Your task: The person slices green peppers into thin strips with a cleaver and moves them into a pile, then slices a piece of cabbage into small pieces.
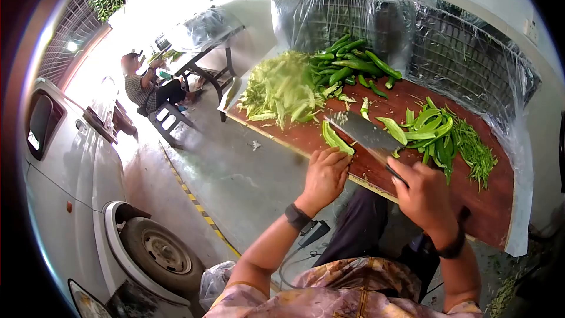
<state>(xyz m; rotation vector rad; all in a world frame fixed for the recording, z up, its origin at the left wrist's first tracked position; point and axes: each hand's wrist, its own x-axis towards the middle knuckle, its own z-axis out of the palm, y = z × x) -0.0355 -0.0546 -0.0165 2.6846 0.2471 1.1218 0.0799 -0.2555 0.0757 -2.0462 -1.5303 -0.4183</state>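
Left hand (323,178) curled over green pepper (334,138), pinning it to the bench (500,200) left of cleaver (366,132) | right hand (425,197) fisted round cleaver handle, I judge for slicing | cut strips (276,88) piled beyond cleaver

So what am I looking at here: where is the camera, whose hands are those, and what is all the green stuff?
There is no machine here. The single picture comes from a camera worn on a person's head, looking down at their own two bare hands; the wide lens bends the edges. The left hand presses a green pepper onto a reddish wooden board. The right hand grips a cleaver, whose blade lies over the board just beside that pepper. Also on the board are whole green peppers, a heap of pale cut pieces, darker green pieces and thin trimmings. A white vehicle stands to the left, and another person sits further off.
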